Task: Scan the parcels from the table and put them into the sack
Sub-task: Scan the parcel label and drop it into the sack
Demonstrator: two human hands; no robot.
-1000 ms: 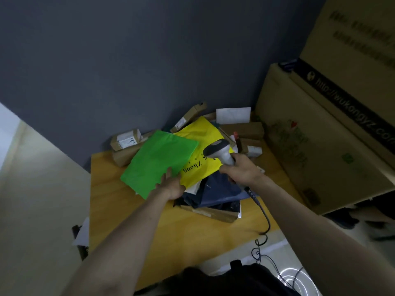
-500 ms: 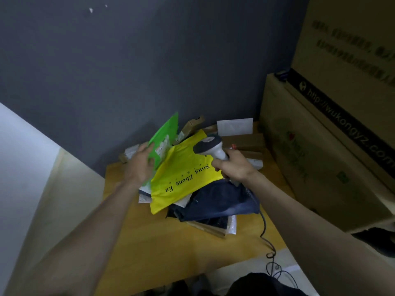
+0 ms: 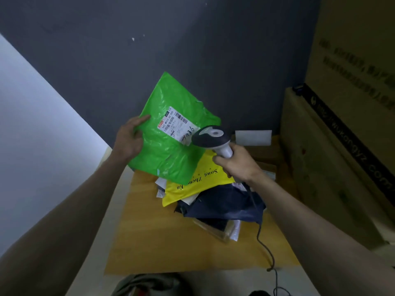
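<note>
the left hand [image 3: 130,138] grips the left edge of the green parcel [image 3: 171,146], thumb across the front face and the remaining fingers hidden behind the film. the green parcel is held raised above the table [image 3: 171,248], tilted, with its printed side toward the camera. a white shipping label [image 3: 178,124] sits on the upper right of that face and carries barcodes and a handwritten number; the small print is too fine to read.

the right hand [image 3: 237,164] is closed around the handle of the barcode scanner [image 3: 213,138]. the scanner head is just beside the lower right corner of the shipping label and overlaps it in this view; actual contact cannot be confirmed. a dark cable [image 3: 261,236] runs from the handle base, past the wrist, across the table and over its near edge.

below the green parcel, a pile of parcels rests on the table. the yellow parcel [image 3: 192,184] with black lettering lies on top of a dark blue parcel [image 3: 226,207], which in turn lies on a clear-wrapped item [image 3: 232,230]. a white envelope [image 3: 253,137] stands at the back of the table against the dark wall [image 3: 192,50]. large cardboard boxes [image 3: 342,146] are stacked at the right of the table.
</note>
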